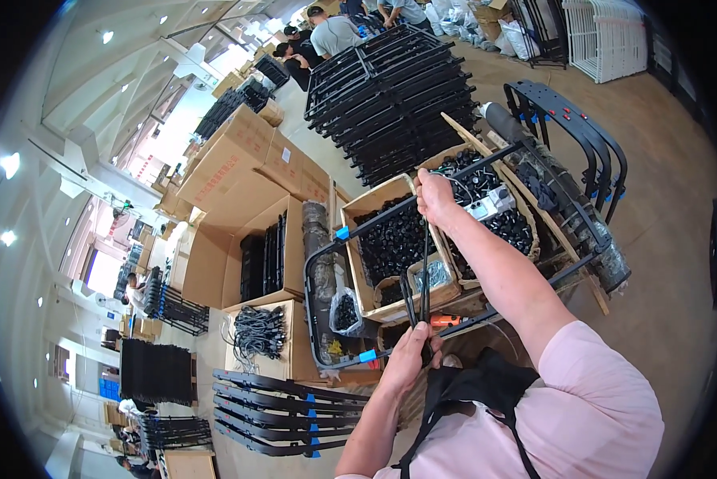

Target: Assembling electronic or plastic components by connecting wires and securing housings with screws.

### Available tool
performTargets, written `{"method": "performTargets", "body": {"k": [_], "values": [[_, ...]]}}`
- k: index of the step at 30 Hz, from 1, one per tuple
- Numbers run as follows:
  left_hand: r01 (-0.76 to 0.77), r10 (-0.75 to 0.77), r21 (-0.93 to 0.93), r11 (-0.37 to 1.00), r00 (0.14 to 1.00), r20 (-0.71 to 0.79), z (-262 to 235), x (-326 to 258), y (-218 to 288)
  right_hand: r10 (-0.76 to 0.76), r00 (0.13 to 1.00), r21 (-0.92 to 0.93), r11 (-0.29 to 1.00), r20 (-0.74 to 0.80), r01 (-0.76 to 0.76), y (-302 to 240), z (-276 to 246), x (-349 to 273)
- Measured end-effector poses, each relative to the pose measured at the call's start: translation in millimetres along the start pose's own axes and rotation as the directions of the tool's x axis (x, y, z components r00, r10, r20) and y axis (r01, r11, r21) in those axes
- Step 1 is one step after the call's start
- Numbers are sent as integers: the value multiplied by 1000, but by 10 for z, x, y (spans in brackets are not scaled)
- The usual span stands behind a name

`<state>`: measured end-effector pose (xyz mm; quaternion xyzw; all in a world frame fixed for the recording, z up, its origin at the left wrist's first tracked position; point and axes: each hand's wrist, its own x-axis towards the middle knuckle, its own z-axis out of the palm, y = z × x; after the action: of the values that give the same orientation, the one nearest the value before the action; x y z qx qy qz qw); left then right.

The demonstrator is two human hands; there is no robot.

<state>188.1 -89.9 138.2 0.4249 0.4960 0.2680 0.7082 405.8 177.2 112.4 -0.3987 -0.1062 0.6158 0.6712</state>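
Note:
My left hand (407,358) is closed around a bundle of thin black cords (425,291), near the close side of a black tubular frame (314,299). The cords stretch away from it toward my right hand (434,196), which is closed at their far end beside the frame's far tube. Whether its fingers also grip that tube I cannot tell. Blue tape wraps the frame at two places on its left part. Beneath the frame, a wooden bin (350,263) holds many small black parts, with another filled bin to its right.
Plastic-wrapped rolls (320,279) (606,247) flank the bins. An orange-handled tool (446,320) lies near my left hand. Open carton (206,267), coiled cables (258,331) and curved black frames (270,411) are at left. Stacked black frames (390,96) stand ahead; people work beyond.

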Motion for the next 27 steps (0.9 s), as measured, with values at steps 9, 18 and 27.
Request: {"method": "performTargets", "body": {"k": [9,18,27], "values": [[-107,189,539,836,977,-99,-220,-533,-115,-5,998,-47,999,62,8,-23,242,-96],[-18,290,896,444,949,-125,-494,-631,-920,-170,912,-544,756,374,364,136,417,-912],[-247,757,873,419,626,-187,-1098,-958,324,120,669,-564,657,734,500,47,447,-2296]]}}
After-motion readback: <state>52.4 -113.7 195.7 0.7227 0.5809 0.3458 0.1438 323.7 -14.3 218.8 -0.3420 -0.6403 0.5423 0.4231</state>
